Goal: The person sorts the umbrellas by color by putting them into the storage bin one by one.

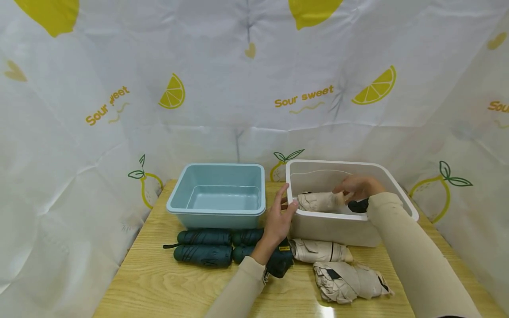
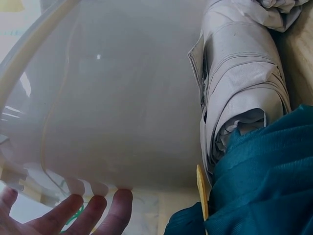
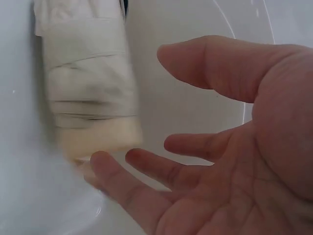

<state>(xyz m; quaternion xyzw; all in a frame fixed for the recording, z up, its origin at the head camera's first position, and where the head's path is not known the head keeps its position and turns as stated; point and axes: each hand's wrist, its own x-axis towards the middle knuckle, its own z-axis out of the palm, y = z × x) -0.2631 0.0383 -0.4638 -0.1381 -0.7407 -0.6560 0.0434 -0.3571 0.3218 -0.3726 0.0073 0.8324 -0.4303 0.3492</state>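
Wood-grain table point(image 1: 179, 287); lemon-printed white sheeting point(image 1: 222, 88) behind and at both sides. Left hand point(image 1: 277, 223): fingers spread, touching the outer wall of white plastic bin point(image 1: 338, 232). Right hand point(image 1: 355, 187): inside that bin, thumb and fingers apart, at end of beige folded umbrella point(image 1: 318, 201) lying within; contact unclear.

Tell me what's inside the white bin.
The white bin holds a beige umbrella and a dark object; the right hand is in there too. The bin's near side and the right sleeve hide some of its floor and anything there.
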